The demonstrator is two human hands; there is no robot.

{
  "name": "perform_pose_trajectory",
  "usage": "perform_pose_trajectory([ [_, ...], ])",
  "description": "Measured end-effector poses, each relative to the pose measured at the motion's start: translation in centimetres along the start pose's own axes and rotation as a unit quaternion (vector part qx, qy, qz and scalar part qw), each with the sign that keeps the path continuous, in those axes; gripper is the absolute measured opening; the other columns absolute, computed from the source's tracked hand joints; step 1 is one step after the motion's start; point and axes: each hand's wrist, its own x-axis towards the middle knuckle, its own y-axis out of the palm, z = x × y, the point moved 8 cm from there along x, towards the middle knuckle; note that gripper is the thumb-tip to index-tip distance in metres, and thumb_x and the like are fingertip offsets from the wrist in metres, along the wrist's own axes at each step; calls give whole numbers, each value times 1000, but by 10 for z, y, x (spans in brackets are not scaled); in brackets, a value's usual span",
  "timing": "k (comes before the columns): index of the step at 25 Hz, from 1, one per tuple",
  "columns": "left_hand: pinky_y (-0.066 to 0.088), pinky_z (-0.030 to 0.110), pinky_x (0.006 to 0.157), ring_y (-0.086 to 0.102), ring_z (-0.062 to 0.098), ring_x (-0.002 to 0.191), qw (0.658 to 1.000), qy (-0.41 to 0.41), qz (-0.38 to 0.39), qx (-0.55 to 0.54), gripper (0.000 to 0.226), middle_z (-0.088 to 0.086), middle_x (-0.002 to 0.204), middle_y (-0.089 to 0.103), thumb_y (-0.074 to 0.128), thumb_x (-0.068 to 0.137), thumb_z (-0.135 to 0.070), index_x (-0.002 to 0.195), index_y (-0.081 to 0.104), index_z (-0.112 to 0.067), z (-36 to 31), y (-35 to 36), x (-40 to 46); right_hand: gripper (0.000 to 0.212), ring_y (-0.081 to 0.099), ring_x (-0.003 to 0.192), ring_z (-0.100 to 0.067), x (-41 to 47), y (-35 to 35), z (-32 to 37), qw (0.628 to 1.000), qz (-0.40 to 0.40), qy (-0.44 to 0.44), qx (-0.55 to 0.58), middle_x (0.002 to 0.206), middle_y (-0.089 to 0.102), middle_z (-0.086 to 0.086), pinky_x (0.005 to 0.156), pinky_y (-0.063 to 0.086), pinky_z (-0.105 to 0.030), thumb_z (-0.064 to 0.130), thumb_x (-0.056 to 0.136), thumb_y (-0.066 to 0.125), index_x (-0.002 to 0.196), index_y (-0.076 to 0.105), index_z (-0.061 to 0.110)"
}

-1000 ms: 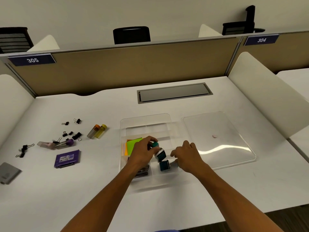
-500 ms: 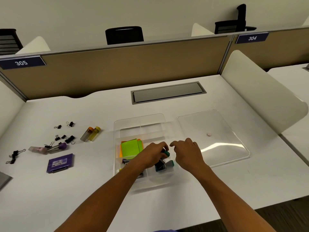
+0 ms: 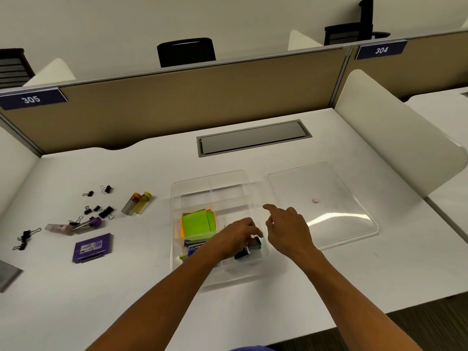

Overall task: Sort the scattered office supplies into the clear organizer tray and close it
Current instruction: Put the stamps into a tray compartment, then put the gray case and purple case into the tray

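Organizer tray [image 3: 177, 198]: clear, open, mid-surface, holding green sticky notes [image 3: 196, 221] and a stapler [image 3: 194, 243].
Binder clips [image 3: 105, 212]: scattered far left on the white surface [image 3: 126, 287], near two vials [image 3: 138, 202] and a purple box [image 3: 92, 247].
Left hand [image 3: 235, 236]: fingers curled down over teal stamps [image 3: 254, 243] in the tray's near compartment; actual grip cannot be told.
Right hand [image 3: 288, 230]: above the tray's right edge, fingers loosely spread, holding nothing.
Lid [image 3: 342, 216]: flat, right of tray.

Even overhead light, wide-angle edge distortion
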Motion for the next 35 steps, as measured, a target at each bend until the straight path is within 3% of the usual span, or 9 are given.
perform_pose_trajectory([
  [5,48,28,87,61,17,97,988,-36,-137,-58,26,5,113,61,58,95,-19,120,64,-16,4,-41,-16,46,57,107,-24,3,0,21,999,10,-26,29,114,69,2,89,48,-36,25,94,55,139,44,28],
  [12,47,13,74,59,4,86,909,-116,-361,-174,20,-7,104,65,58,95,-26,112,67,-20,41,-86,-90,36,55,107,-18,13,17,52,991,66,-71,95,114,68,6,90,48,-31,19,97,52,131,54,30],
  [19,47,10,68,61,0,87,874,-189,-410,-180,22,-13,105,63,56,95,-31,113,65,-24,77,-80,-162,31,55,102,-14,6,43,111,966,124,-165,154,112,66,9,88,48,-29,25,97,52,128,57,30],
  [26,48,7,71,58,-6,93,859,-216,-425,-186,24,-16,105,61,55,93,-36,114,63,-26,119,-87,-219,29,58,95,-8,8,63,182,954,134,-180,199,107,63,14,89,51,-29,26,95,57,123,59,31],
  [30,48,8,69,60,-4,91,841,-233,-448,-193,24,-15,106,63,57,93,-36,114,64,-26,152,-102,-259,30,59,90,-5,8,79,233,946,151,-199,205,102,61,19,82,52,-27,27,92,59,121,58,35],
  [35,47,11,69,60,5,91,823,-264,-463,-199,27,-9,107,62,61,91,-33,115,64,-20,197,-110,-305,33,57,89,-3,8,104,293,942,167,-229,180,109,61,17,79,47,-22,32,91,58,123,54,38],
])
